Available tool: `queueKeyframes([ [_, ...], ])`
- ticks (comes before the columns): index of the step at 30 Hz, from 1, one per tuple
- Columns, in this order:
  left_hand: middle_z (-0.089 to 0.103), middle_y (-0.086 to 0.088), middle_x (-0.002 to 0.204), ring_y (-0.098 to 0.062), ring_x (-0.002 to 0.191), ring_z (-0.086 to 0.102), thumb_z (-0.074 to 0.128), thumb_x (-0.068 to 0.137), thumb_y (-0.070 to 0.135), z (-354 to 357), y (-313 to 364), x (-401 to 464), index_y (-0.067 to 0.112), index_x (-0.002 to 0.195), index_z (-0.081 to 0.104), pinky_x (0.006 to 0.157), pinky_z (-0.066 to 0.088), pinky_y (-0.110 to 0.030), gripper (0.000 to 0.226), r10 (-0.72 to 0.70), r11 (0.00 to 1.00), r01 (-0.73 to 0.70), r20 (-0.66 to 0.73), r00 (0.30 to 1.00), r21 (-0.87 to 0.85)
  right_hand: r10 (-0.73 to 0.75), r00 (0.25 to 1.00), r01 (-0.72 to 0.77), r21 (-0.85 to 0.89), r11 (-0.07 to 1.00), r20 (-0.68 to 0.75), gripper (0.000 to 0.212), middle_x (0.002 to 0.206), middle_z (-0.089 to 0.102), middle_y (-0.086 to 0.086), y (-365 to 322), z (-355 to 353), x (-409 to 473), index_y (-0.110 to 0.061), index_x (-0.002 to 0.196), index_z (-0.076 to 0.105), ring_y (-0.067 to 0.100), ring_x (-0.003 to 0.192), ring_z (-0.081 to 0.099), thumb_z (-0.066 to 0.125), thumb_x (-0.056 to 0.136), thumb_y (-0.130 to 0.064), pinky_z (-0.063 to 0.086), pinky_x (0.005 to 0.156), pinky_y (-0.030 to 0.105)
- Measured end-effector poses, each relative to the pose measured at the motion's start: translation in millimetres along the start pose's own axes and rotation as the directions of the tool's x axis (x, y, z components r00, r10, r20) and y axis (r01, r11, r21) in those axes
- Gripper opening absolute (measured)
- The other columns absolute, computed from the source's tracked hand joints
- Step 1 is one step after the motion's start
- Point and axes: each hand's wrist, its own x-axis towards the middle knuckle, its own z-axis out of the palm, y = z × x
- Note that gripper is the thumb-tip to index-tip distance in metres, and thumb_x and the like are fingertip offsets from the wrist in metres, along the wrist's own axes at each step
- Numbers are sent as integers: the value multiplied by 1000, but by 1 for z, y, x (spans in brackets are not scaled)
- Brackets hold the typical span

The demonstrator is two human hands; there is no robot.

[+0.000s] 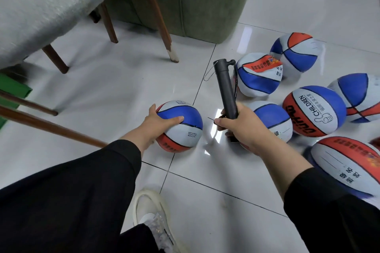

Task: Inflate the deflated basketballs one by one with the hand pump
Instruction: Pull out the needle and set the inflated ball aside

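On the white tiled floor, my left hand (159, 118) grips the left side of a round red, white and blue basketball (183, 127), thumb across its blue panel. My right hand (238, 127) is wrapped round the lower end of a black hand pump (226, 88), which points up and away; a thin hose hangs along its right side. Several more basketballs lie to the right: a dented one with an orange tag (259, 75), another dented one (296, 51), a round one marked CHILDREN (314, 111), and one partly behind my right hand (273, 119).
A chair with a grey cushion (47, 6) and brown wooden legs (160, 18) stands at the upper left. Behind it is a green upholstered seat (197, 0). My white shoe (154, 217) is at the bottom centre. A green object (12, 90) sits at the left edge.
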Motion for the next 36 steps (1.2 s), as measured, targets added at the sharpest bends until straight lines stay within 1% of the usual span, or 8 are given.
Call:
queueKeyframes([
  [4,41,-1,147,-29,130,52,90,55,66,15,-7,-15,36,158,24,103,52,-48,126,75,997,-71,-103,992,43,-20,996,24,45,999,-82,24,96,72,12,-3,-3,-26,-16,104,57,18,83,75,76,90,-19,53,53,22],
  [9,42,-1,137,-31,128,53,84,41,74,27,-17,-43,37,154,30,105,52,-52,131,121,992,-114,-128,984,61,-69,983,70,1,998,-172,24,84,70,6,-1,-24,-60,-12,104,58,0,56,63,76,90,-19,52,51,17],
  [11,44,0,139,-30,127,54,85,43,73,30,-16,-57,37,154,29,104,53,-52,130,141,987,-134,-84,986,87,-82,971,86,6,996,-222,25,87,71,8,0,-35,-73,-11,106,60,3,62,67,76,89,-18,55,58,18],
  [14,48,3,142,-25,121,57,90,61,63,40,-13,-83,36,155,29,96,56,-47,115,155,985,-157,29,987,73,-83,965,82,-15,997,-248,26,91,74,13,2,-58,-93,-15,104,60,25,87,75,77,86,-21,62,81,49],
  [19,57,10,132,-22,109,65,86,75,58,86,-2,-138,39,150,32,85,60,-48,94,103,992,-116,246,964,40,-104,964,72,-136,988,-246,24,89,71,13,8,-110,-130,-15,104,57,9,62,68,74,88,-20,59,60,32],
  [26,61,13,127,-14,106,65,87,76,54,197,12,-187,33,145,39,76,59,-39,87,150,989,-142,402,903,-50,-37,943,11,-82,997,-331,23,95,74,12,72,-157,-179,-15,104,56,15,78,76,74,91,-17,61,73,44],
  [31,54,4,141,-22,121,60,91,72,51,271,18,-184,25,150,36,102,54,-44,99,230,973,-214,338,912,-85,-14,897,-24,-80,996,-442,21,82,63,9,124,-168,-187,-20,99,54,23,70,61,73,91,-16,54,59,37],
  [36,58,2,137,-19,125,58,83,81,38,305,1,-173,26,143,50,111,48,-43,71,361,922,-384,258,896,43,38,907,-82,-86,993,-420,21,86,60,4,161,-163,-168,-18,99,53,21,77,56,73,90,-19,45,63,31],
])
